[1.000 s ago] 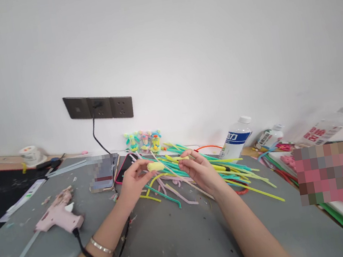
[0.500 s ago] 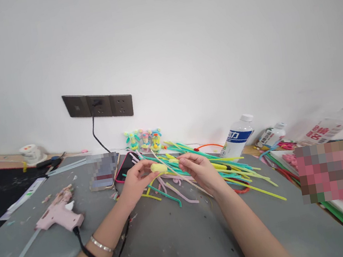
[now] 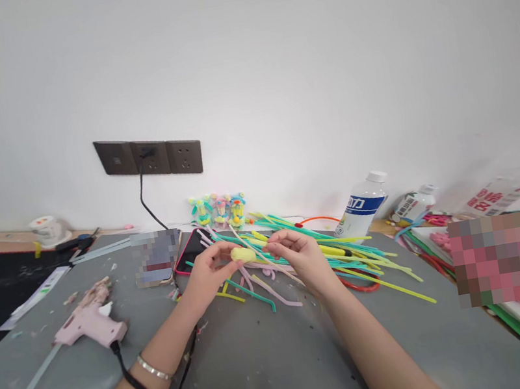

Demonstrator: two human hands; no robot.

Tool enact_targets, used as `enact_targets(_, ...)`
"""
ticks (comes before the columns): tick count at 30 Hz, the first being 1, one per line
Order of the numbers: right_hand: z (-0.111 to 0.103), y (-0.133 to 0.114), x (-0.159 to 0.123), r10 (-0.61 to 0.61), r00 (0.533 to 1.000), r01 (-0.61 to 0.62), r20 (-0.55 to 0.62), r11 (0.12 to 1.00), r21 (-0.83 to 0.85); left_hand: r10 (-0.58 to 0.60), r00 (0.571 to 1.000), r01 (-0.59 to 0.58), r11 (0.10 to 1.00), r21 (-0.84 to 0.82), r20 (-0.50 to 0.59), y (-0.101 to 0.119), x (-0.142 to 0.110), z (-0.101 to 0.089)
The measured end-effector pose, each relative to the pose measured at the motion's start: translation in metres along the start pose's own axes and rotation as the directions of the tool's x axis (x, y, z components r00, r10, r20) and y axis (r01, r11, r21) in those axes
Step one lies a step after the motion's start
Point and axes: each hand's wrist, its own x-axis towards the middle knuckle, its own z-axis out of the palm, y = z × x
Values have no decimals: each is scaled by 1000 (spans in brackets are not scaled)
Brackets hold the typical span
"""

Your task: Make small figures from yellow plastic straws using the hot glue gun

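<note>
My left hand (image 3: 210,269) pinches a pale yellow fuzzy piece (image 3: 243,254), rounded and short, that looks wound from pipe cleaner. Just right of it, my right hand (image 3: 302,257) has thumb and forefinger pressed together. What those fingertips hold, if anything, is too small to make out. Behind and beneath both hands spreads a loose pile of pipe cleaners (image 3: 360,264) in teal, yellow and lilac. Three small fuzzy figures (image 3: 220,210) stand against the wall beyond the hands.
A pink glue gun (image 3: 90,323) lies at left, its black cable running under my left forearm. Two phones, one a pink-edged phone (image 3: 193,250), lie behind my left hand. A water bottle (image 3: 363,207) stands at back right. Power sockets (image 3: 150,157) are on the wall.
The yellow piece has turned slightly and shifted a little right in my left fingers. My right fingertips have come slightly left, closer to it.
</note>
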Motion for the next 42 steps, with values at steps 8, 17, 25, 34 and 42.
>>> enact_targets(8,1,0,-1,9,1000,-8,-13,997,75,-1,1000,0,1000,2,12,-2,1,-1)
enact_targets(17,4,-1,-1,-24,999,26,28,997,-68,8,1000,-8,1000,5,-1,2,0,1)
enact_targets(25,10,2,-4,-214,973,228,84,942,-248,-8,1000,8,1000,-18,30,4,-1,1)
enact_targets(34,11,-3,-5,-239,965,260,103,904,-340,4,1000,-4,1000,4,29,6,-1,2)
enact_targets(42,13,-4,-8,-241,964,264,108,911,-318,-11,999,11,1000,-6,37,2,-1,2)
